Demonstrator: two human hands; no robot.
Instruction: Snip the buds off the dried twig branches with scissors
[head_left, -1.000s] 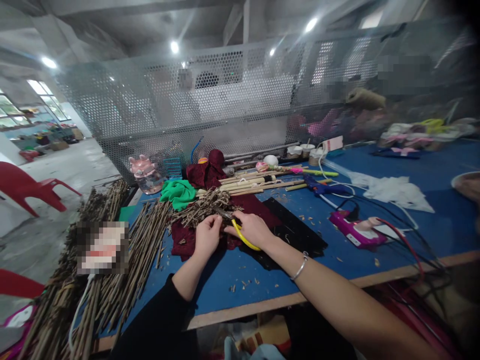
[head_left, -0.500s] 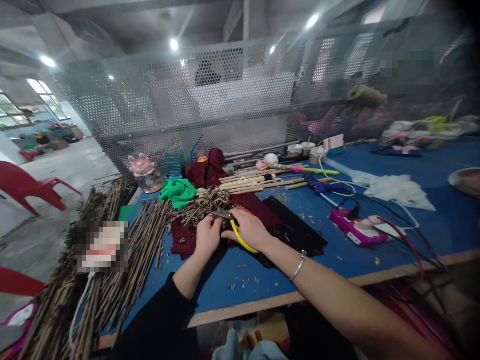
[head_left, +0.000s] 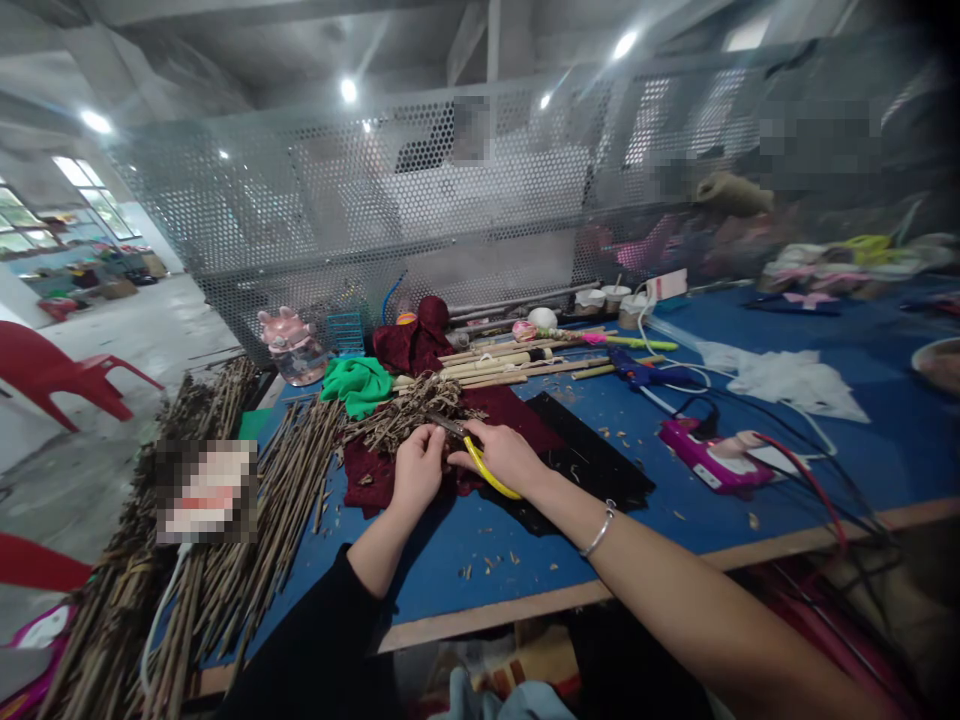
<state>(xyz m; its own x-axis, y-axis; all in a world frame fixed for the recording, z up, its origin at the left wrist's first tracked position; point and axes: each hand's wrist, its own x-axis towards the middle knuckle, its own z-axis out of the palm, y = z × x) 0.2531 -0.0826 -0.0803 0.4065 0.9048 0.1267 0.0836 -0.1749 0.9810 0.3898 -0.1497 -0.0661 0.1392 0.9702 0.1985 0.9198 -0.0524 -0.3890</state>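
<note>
Yellow-handled shears (head_left: 489, 478) are in my right hand (head_left: 504, 458), whose fingers are wrapped round the grips. Their dark metal blades point left, toward the fingertips of my left hand (head_left: 418, 468). That hand is closed in a pinch; what lies between its fingers is hidden. Just beyond both hands is a heap of dry brown twigs (head_left: 409, 412) on a dark red cloth (head_left: 525, 418). A black cloth (head_left: 592, 450) lies to the right, partly under the red one.
Long dry stalks (head_left: 289, 490) cover the table's left side. A green cloth (head_left: 356, 385), a jar with a pink lid (head_left: 289, 340) and pale sticks (head_left: 495, 370) lie behind the heap. To the right are a glue gun (head_left: 645, 372), a purple power strip (head_left: 712, 460) and cables.
The shears and my right hand have shifted slightly to the right, so the blades sit a little farther from my left fingertips. My left hand has barely moved.
</note>
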